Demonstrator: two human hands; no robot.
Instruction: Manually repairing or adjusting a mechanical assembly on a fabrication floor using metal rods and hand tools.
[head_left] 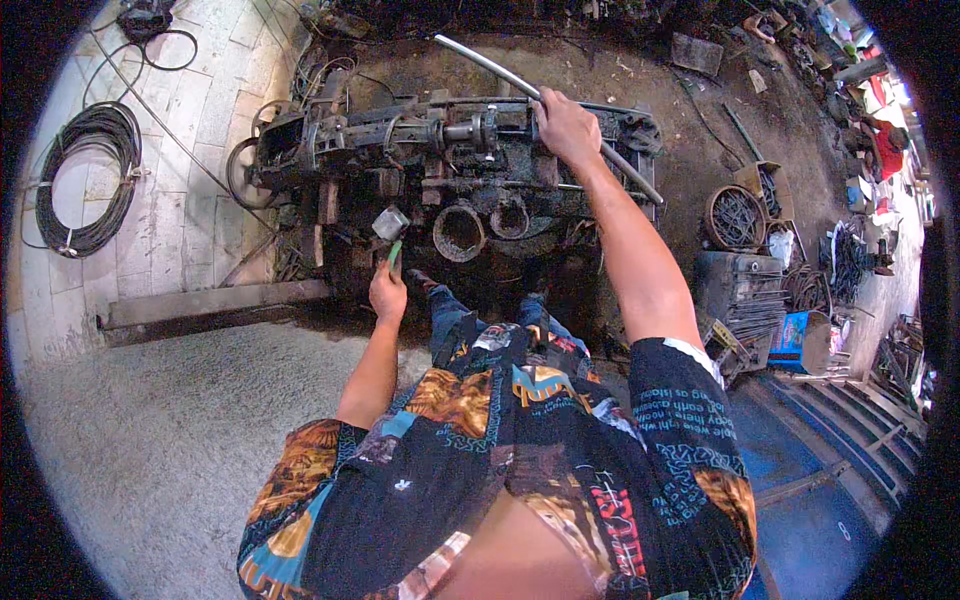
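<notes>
A long curved grey metal pipe [500, 72] lies slanted across the machine; a green-handled hammer [390, 228] stands upright.

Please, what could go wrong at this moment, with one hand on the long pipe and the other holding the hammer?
1. The right hand grips the metal pipe directly over the greasy machine; it might slip or get pinched.
2. The hammer in the left hand hangs above the feet; a drop could hurt.
3. Scrap piles crowd the floor nearby, a tripping hazard.
</notes>
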